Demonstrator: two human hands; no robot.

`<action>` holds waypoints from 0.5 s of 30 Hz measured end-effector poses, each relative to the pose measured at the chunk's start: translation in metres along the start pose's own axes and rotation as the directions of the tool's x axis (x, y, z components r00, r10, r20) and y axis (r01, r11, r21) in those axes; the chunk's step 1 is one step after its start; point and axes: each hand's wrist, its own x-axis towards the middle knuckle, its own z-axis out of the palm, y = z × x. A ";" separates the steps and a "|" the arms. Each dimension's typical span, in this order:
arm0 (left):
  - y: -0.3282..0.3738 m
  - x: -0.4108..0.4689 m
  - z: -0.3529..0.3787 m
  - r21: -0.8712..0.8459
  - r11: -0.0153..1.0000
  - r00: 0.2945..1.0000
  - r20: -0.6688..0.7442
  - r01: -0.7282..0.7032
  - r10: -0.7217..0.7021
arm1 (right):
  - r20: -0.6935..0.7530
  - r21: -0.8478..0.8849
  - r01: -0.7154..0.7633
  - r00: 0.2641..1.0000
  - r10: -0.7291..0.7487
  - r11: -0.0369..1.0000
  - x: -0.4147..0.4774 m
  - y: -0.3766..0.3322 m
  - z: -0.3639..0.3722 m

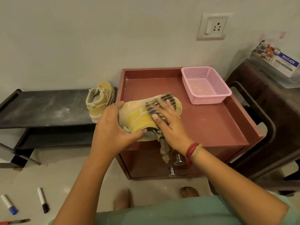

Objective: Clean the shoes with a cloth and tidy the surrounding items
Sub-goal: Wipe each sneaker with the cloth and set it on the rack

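Yellow shoe gripped at heel by left hand; striped cloth pressed flat by right hand (fingers spread), above red cabinet top

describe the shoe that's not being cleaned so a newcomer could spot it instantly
Start at the red-brown cabinet against the wall; a low black shelf runs off its left side. The second shoe stands on that shelf's right end, by the cabinet. It is the yellow shoe that no hand touches, with no cloth on it.
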 end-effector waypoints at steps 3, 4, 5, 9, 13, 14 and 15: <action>0.004 0.000 0.001 -0.009 1.000 1.000 0.002 -0.002 0.002 | 0.028 -0.021 0.052 0.998 -0.051 0.998 -0.008 -0.007 0.006; 0.004 0.000 0.000 -0.018 1.000 1.000 0.006 -0.013 0.013 | 0.087 -0.035 0.159 0.984 -0.155 0.987 -0.015 -0.009 0.010; 0.003 0.000 0.000 -0.017 1.000 1.000 0.011 -0.025 0.025 | 0.136 -0.052 0.254 0.960 -0.245 0.966 -0.020 -0.009 0.013; 0.005 -0.001 0.003 0.063 0.998 1.000 0.024 -0.015 0.013 | 0.013 -0.022 0.059 0.998 -0.058 0.998 -0.004 0.002 0.006; 0.006 0.000 0.003 0.058 0.998 0.999 0.038 -0.029 0.027 | 0.149 -0.013 0.209 0.967 -0.205 0.978 -0.017 -0.004 0.013; 0.005 0.000 0.003 0.057 0.998 0.999 0.039 -0.028 0.026 | 0.156 -0.001 0.215 0.965 -0.212 0.977 -0.016 -0.001 0.012; 0.005 0.000 0.002 0.059 0.998 0.999 0.035 -0.018 0.016 | 0.117 0.013 0.164 0.980 -0.164 0.986 -0.012 0.001 0.010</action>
